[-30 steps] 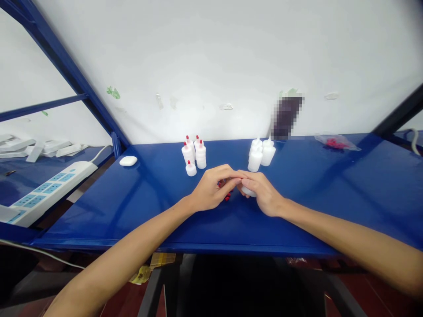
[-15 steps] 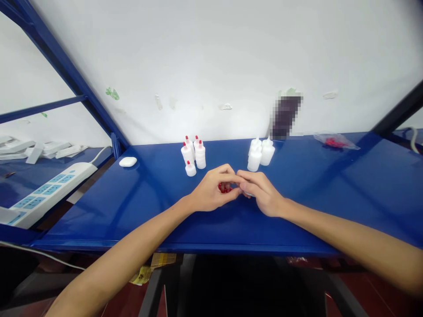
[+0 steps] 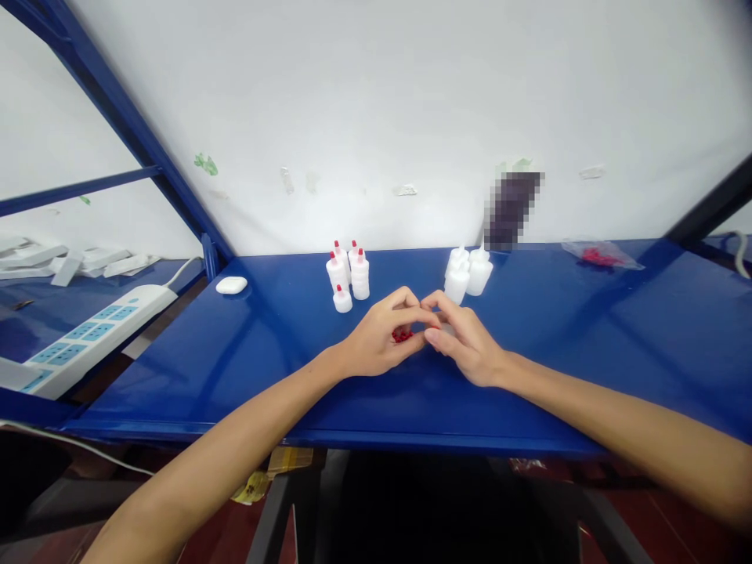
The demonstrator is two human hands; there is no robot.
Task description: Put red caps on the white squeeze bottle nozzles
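White plastic bottle point(image 3: 447, 330), small and mostly hidden by fingers, sits in the right hand point(image 3: 468, 342) over the glossy blue surface point(image 3: 587, 345), though whether it touches that surface cannot be told. The right hand is curled around the bottle, thumb and forefinger slightly parted so a pale patch of it shows. The left hand point(image 3: 379, 337), just left of the bottle, is loosely curved with thumb and forefinger drawn close beside it; a speck of red shows near those fingertips, but a firm hold there cannot be told. Small red plastic caps point(image 3: 403, 336) show through the gap in the left hand, left of the bottle, lying either in the palm or beneath it. Beyond the bottle, near it, stand white plastic bottles with bare white nozzles point(image 3: 468, 276); beyond and to its left stand five white bottles with red-tipped nozzles point(image 3: 348, 276). A smooth white oval case point(image 3: 231, 285) lies well left of the bottle, and a clear plastic bag with red pieces inside point(image 3: 602, 255) lies well to its right, near the white wall point(image 3: 376, 102)
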